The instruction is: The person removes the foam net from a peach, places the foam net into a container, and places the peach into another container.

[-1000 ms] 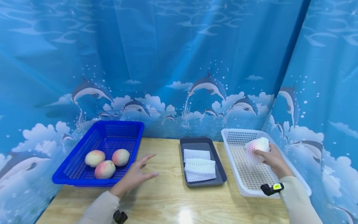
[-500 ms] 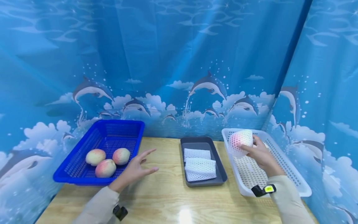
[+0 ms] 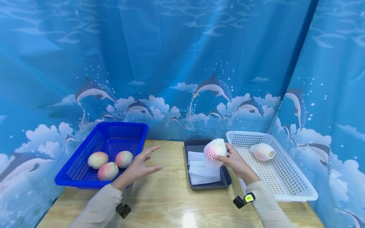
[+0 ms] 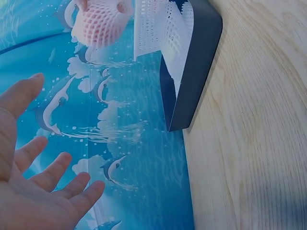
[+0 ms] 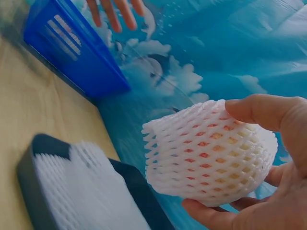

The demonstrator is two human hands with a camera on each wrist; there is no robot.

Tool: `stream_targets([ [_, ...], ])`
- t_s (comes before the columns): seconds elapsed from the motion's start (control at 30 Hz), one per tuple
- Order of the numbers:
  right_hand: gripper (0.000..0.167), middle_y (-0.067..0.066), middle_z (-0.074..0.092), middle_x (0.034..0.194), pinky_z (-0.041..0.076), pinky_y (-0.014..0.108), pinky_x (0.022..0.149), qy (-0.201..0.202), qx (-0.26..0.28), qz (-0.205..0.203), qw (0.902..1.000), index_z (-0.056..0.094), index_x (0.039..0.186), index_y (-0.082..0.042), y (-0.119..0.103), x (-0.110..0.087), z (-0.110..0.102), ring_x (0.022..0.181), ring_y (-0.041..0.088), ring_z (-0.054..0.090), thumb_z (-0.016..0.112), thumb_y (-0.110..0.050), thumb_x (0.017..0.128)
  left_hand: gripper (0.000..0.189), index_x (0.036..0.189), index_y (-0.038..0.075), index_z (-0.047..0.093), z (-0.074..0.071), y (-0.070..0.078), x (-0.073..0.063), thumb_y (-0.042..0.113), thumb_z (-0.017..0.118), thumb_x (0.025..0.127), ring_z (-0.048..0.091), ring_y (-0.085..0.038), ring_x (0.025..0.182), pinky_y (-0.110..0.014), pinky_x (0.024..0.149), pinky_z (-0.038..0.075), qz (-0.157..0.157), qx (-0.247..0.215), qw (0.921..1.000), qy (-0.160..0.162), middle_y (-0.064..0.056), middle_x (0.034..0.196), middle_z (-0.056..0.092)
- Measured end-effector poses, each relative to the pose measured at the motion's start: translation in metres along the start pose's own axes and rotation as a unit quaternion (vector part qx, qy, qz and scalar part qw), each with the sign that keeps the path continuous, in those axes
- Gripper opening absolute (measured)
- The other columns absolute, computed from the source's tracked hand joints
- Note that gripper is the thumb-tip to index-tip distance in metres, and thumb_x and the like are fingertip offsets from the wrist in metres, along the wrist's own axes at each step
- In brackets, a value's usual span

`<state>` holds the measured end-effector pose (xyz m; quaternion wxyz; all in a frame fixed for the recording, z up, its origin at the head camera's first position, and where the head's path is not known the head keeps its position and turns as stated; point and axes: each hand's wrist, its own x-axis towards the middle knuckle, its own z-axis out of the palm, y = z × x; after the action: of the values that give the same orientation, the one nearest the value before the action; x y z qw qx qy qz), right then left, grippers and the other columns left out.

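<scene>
My right hand [image 3: 238, 163] grips a peach in a white foam net [image 3: 215, 152], held above the right side of the grey tray [image 3: 199, 187]. Thumb and fingers curl round the net in the right wrist view, and pinkish-yellow skin shows through its holes. Flat white foam nets [image 3: 203, 172] lie in the tray. My left hand [image 3: 138, 169] hovers by the blue basket [image 3: 75, 182], fingers spread and holding nothing. Inside that basket rest three bare peaches, one of them a front peach [image 3: 108, 171].
On the right stands a white basket [image 3: 297, 177] with another netted peach [image 3: 262, 152] lying in it. The wooden table [image 3: 171, 202] meets a blue dolphin-print curtain [image 3: 182, 63] at the back.
My right hand has carried its netted peach left, from over the white basket to over the grey tray. The netted peach in the white basket has come into sight. My left hand has stayed nearly still.
</scene>
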<state>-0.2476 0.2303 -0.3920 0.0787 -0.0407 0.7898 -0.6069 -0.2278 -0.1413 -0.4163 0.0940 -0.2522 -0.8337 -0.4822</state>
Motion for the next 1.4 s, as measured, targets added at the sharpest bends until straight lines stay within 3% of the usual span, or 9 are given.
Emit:
stream_targets([
  [0.2, 0.077, 0.021, 0.035, 0.141, 0.051, 0.039, 0.084, -0.031, 0.015, 0.002, 0.9994, 0.026, 0.148, -0.010, 0.009, 0.005, 0.034, 0.121, 0.035, 0.046, 0.070, -0.018, 0.086, 0.072, 0.141, 0.008, 0.045, 0.003, -0.001, 0.001, 0.021, 0.079, 0.079, 0.039, -0.041, 0.132, -0.058, 0.102, 0.042, 0.000, 0.001, 1.0000, -0.002, -0.019, 0.144, 0.044],
  [0.6, 0.075, 0.023, 0.039, 0.141, 0.053, 0.041, 0.087, -0.136, 0.077, 0.000, 0.9878, 0.028, 0.148, -0.006, 0.017, 0.006, 0.086, 0.112, 0.028, 0.054, 0.069, -0.016, 0.086, 0.071, 0.138, 0.003, 0.048, 0.022, -0.010, -0.005, 0.020, 0.081, 0.077, 0.040, -0.043, 0.130, -0.058, 0.101, 0.043, -0.040, -0.021, 0.9990, -0.009, -0.024, 0.141, 0.046],
  [0.73, 0.076, 0.022, 0.041, 0.140, 0.052, 0.038, 0.086, -0.142, 0.074, 0.010, 0.9871, 0.030, 0.146, -0.004, 0.023, 0.007, 0.100, 0.111, 0.027, 0.054, 0.071, -0.018, 0.084, 0.071, 0.137, 0.000, 0.049, 0.031, -0.013, -0.008, 0.017, 0.081, 0.076, 0.041, -0.044, 0.129, -0.060, 0.099, 0.044, -0.041, -0.033, 0.9985, -0.015, -0.024, 0.140, 0.046],
  [0.9, 0.074, 0.021, 0.044, 0.137, 0.051, 0.035, 0.083, -0.144, 0.069, 0.025, 0.9868, 0.032, 0.142, -0.001, 0.033, 0.009, 0.114, 0.108, 0.025, 0.055, 0.073, -0.019, 0.083, 0.072, 0.137, 0.001, 0.048, 0.043, -0.018, -0.013, 0.019, 0.081, 0.076, 0.042, -0.046, 0.128, -0.061, 0.100, 0.042, -0.064, -0.051, 0.9960, -0.037, -0.024, 0.141, 0.045],
  [1.17, 0.067, 0.020, 0.051, 0.129, 0.054, 0.037, 0.084, -0.168, 0.076, 0.014, 0.9829, 0.036, 0.138, 0.003, 0.043, 0.010, 0.128, 0.098, 0.020, 0.060, 0.071, -0.012, 0.082, 0.070, 0.136, 0.000, 0.049, 0.057, -0.029, -0.023, 0.017, 0.081, 0.077, 0.048, -0.050, 0.120, -0.060, 0.096, 0.046, -0.068, -0.061, 0.9948, -0.046, -0.027, 0.138, 0.047],
  [1.4, 0.065, 0.017, 0.054, 0.125, 0.056, 0.037, 0.083, -0.173, 0.048, 0.012, 0.9837, 0.040, 0.137, 0.002, 0.045, 0.013, 0.132, 0.096, 0.020, 0.061, 0.072, -0.012, 0.082, 0.069, 0.137, 0.001, 0.047, 0.063, -0.035, -0.027, 0.019, 0.079, 0.079, 0.053, -0.044, 0.117, -0.058, 0.100, 0.044, -0.111, -0.096, 0.9872, -0.063, -0.023, 0.138, 0.049],
])
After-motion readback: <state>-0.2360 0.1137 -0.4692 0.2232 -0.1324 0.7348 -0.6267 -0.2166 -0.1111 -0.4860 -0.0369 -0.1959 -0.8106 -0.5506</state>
